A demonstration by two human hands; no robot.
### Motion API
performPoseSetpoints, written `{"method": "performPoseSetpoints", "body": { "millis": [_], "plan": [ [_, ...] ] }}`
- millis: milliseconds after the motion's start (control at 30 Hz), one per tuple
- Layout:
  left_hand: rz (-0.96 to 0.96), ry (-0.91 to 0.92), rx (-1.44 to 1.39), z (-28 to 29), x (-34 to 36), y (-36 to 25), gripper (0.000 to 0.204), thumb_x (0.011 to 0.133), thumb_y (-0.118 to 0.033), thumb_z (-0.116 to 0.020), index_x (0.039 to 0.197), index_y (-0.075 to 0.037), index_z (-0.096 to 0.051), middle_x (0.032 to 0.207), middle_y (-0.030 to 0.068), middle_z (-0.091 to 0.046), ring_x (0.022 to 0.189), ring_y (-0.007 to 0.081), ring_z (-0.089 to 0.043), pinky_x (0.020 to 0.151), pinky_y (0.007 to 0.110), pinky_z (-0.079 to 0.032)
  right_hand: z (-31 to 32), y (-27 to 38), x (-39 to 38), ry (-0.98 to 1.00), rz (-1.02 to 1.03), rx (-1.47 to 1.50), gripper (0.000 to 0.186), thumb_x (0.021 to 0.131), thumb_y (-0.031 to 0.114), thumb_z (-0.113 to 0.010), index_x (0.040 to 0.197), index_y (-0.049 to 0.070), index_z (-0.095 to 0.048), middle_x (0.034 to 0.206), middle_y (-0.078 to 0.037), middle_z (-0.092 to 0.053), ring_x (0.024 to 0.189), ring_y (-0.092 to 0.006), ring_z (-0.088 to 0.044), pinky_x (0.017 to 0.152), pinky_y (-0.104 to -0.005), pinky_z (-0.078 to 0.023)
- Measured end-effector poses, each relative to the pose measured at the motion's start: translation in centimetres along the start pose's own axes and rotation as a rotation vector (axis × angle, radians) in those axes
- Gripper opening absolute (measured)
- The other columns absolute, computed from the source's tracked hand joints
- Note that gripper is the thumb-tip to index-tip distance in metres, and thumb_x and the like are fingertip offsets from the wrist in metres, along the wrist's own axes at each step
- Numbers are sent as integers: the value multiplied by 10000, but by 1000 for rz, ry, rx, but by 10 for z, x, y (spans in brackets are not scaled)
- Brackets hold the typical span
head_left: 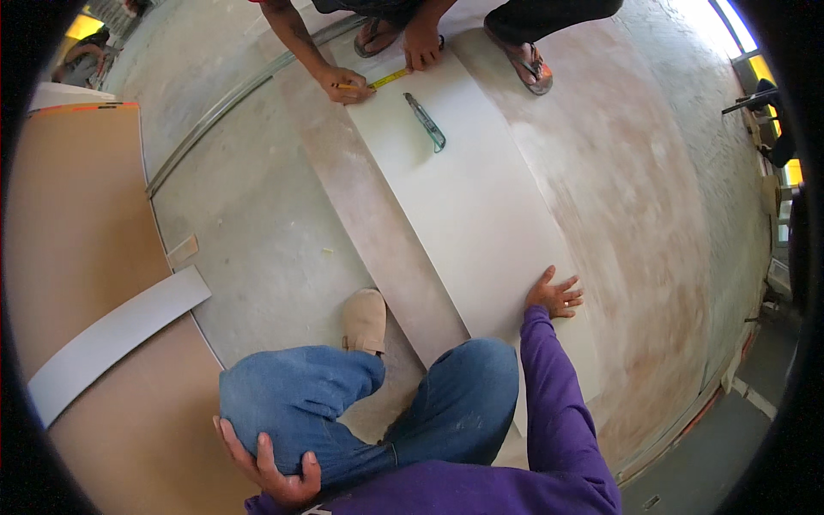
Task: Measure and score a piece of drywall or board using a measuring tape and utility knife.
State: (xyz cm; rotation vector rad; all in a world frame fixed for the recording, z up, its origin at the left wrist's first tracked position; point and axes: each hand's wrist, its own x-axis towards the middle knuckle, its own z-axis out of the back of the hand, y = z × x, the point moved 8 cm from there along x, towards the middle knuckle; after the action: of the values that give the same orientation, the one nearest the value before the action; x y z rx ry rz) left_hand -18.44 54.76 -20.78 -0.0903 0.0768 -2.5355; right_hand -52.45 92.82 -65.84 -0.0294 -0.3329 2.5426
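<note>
A long white board (481, 206) lies on the floor in front of me. My right hand (556, 296) rests on its right edge near me, fingers spread, holding nothing. On my left knee lies my left hand (273, 463), its fingers apart and empty. Toward the board's far end a utility knife (425, 123) with a green handle lies on the surface. Across that far end, a co-worker's hands stretch a yellow tape measure (390, 78); the co-worker's hand (345, 85) on the left also holds a pencil.
Large brown-faced boards (77, 197) lie at the left, with a white strip (120, 343) across them. A metal channel (223, 103) curves across the floor beyond. The co-worker's sandalled foot (530, 69) stands right of the board. A small offcut (183, 250) lies by the brown boards.
</note>
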Motion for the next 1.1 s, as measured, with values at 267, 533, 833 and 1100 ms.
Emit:
{"method": "performPoseSetpoints", "body": {
  "millis": [267,533,833,1100],
  "plan": [
    [-78,-52,-26,-2,-28,23,627,905,-399,-512,1401,-54,-347,1471,357,-213,1350,520,-263,1068,626,-232,-6,-7,4,60,10,41,871,878,760,-219,1519,172,-182,1550,-229,-153,1439,-394,-119,1088,-621,-100],
    [-73,-75,-71,0,-41,33,638,898,-406,-523,1411,-68,-346,1480,355,-200,1358,520,-250,1072,617,-226,-17,-12,11,189,22,129,964,829,816,-233,1533,171,-104,1563,-232,-83,1443,-419,-59,1091,-643,-42],
    [-139,-83,-150,0,-41,26,603,881,-352,-555,1398,-94,-384,1481,354,-205,1368,507,-244,1080,614,-210,-10,-69,9,352,325,427,993,796,783,-444,1513,140,-201,1543,-248,-155,1435,-408,-123,1114,-597,-121],
    [-147,-72,-150,7,-40,4,602,876,-302,-570,1384,-36,-386,1487,341,-203,1378,495,-231,1095,592,-207,-39,-292,-110,277,-37,249,878,809,612,-613,1473,140,-285,1519,-243,-214,1412,-402,-197,1083,-547,-273]
  ]
}}
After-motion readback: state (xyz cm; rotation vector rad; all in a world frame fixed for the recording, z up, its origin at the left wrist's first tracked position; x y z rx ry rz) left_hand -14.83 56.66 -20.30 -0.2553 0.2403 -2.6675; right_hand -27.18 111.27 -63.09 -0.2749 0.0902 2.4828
